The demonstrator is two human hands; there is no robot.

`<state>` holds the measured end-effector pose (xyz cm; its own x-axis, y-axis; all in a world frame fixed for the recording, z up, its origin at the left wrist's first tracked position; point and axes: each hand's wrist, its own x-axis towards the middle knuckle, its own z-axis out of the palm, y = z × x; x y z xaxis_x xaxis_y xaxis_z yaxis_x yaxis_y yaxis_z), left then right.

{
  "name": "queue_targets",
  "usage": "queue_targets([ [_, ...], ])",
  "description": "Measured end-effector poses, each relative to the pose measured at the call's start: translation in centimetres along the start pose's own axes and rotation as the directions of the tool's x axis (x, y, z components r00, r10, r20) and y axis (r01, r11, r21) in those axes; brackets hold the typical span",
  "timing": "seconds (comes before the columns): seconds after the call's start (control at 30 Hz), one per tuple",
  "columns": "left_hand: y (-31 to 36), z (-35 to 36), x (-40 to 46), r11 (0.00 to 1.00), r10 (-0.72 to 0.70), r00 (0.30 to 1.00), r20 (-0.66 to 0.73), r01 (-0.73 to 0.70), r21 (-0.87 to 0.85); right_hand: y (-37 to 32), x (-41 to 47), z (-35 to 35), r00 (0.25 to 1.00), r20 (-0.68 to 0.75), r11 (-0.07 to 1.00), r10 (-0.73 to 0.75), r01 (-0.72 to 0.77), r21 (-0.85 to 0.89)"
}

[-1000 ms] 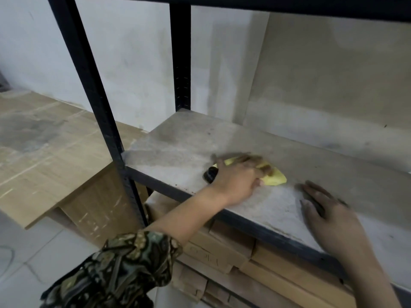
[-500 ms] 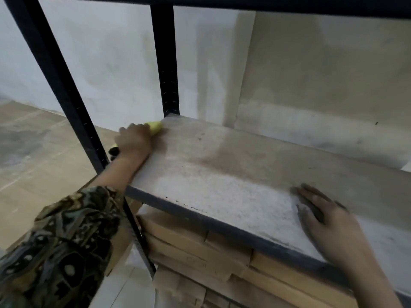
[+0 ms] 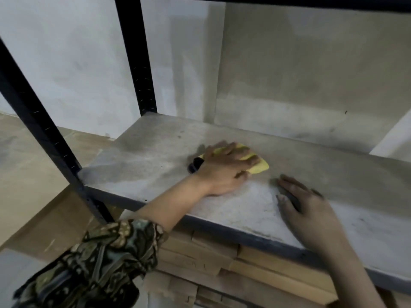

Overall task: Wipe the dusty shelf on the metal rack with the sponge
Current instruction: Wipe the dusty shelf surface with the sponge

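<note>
A grey, dusty shelf board (image 3: 153,150) lies in a black metal rack (image 3: 139,63). My left hand (image 3: 224,171) lies over a yellow sponge (image 3: 259,167) near the shelf's middle, fingers spread across it and thumb at its near edge, holding it down on the board. A black part (image 3: 193,166) sticks out by the wrist. My right hand (image 3: 308,211) rests flat on the shelf just right of the sponge, fingers straight, holding nothing. The board looks paler and grainy between the two hands.
A black front post (image 3: 40,130) stands at the shelf's left corner. Stacked wooden planks (image 3: 222,258) fill the level below. Large wooden boards (image 3: 29,178) lie left of the rack. A grey panel (image 3: 311,74) leans behind the shelf.
My left hand has swept the sponge from the shelf's far left edge back right to the middle, close to my right hand. The right hand has stayed flat in place.
</note>
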<state>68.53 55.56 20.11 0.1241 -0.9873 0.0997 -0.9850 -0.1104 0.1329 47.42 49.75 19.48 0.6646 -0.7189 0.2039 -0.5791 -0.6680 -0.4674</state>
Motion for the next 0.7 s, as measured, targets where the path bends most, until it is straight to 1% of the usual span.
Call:
queue_targets([
  [0.07, -1.7, -0.1, 1.3, 0.999, -0.035, 0.999, -0.005, 0.035, -0.013, 0.0, 0.0, 0.1, 1.0, 0.001, 1.0, 0.006, -0.006, 0.005],
  [0.17, -3.7, -0.1, 4.1, 0.988, -0.155, 0.987, -0.035, 0.155, -0.003, -0.1, 0.2, 0.1, 1.0, 0.007, 1.0, 0.011, -0.011, 0.002],
  [0.23, -5.7, 0.0, 5.9, 0.968, -0.249, 0.966, -0.064, 0.25, 0.009, -0.1, 0.2, 0.0, 1.0, 0.019, 1.0, 0.005, -0.004, -0.018],
  [0.3, -8.5, 0.0, 7.2, 0.932, -0.362, 0.93, -0.066, 0.362, -0.018, 0.1, 0.2, 0.0, 0.999, 0.031, 1.0, 0.008, -0.007, -0.021],
  [0.37, -10.9, -0.2, 7.4, 0.893, -0.449, 0.89, -0.074, 0.45, -0.007, 0.2, 0.2, 0.0, 0.999, 0.033, 1.0, 0.0, 0.001, -0.02],
  [0.47, -13.6, -1.5, 5.4, 0.798, -0.598, 0.791, -0.126, 0.603, -0.005, 0.2, 0.1, -0.1, 1.0, 0.028, 1.0, -0.006, 0.007, -0.015],
  [0.5, -14.7, -1.9, 4.5, 0.779, -0.622, 0.77, -0.141, 0.627, -0.012, 0.2, 0.1, -0.1, 1.0, 0.028, 1.0, -0.004, 0.004, -0.016],
  [0.6, -17.5, -2.6, 1.5, 0.752, -0.648, 0.741, -0.174, 0.659, 0.008, 0.2, 0.1, -0.1, 1.0, 0.023, 1.0, -0.005, 0.006, -0.025],
  [0.7, -18.7, -3.2, -0.9, 0.68, -0.718, 0.668, -0.195, 0.733, 0.008, 0.2, 0.2, -0.1, 1.0, 0.017, 1.0, 0.0, 0.0, -0.017],
])
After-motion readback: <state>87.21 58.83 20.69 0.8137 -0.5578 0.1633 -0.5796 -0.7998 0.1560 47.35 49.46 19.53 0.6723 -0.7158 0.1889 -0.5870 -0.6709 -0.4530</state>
